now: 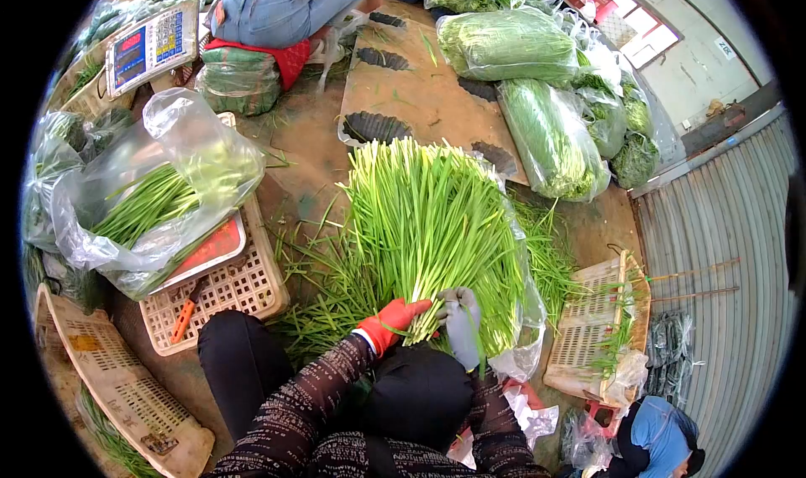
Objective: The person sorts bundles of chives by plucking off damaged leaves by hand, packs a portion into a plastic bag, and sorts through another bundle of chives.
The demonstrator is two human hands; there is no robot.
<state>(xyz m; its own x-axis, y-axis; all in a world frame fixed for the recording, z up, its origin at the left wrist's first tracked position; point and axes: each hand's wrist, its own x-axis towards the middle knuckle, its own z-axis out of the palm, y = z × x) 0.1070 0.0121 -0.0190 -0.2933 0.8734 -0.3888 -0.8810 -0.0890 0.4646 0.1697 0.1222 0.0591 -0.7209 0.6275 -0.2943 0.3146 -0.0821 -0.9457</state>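
Observation:
A large heap of garlic chives [445, 218], long green blades with paler ends, lies in front of my knees on clear plastic. My left hand [393, 320], in a red glove, is closed around a bunch of garlic chives [426, 308] at the near edge of the heap. On the right side of that bunch, my right hand [460, 320] in a grey glove has its fingers curled against the stalks. Its fingertips are partly hidden. Loose blades [323, 297] are scattered on the floor to the left of the heap.
At left, a plastic bag of chives [159, 201] rests on a scale above a beige crate [269, 281], where an orange-handled knife [185, 317] lies. Packed bags [554, 138] stand at upper right. A tilted basket [588, 327] is right. Two people sit nearby.

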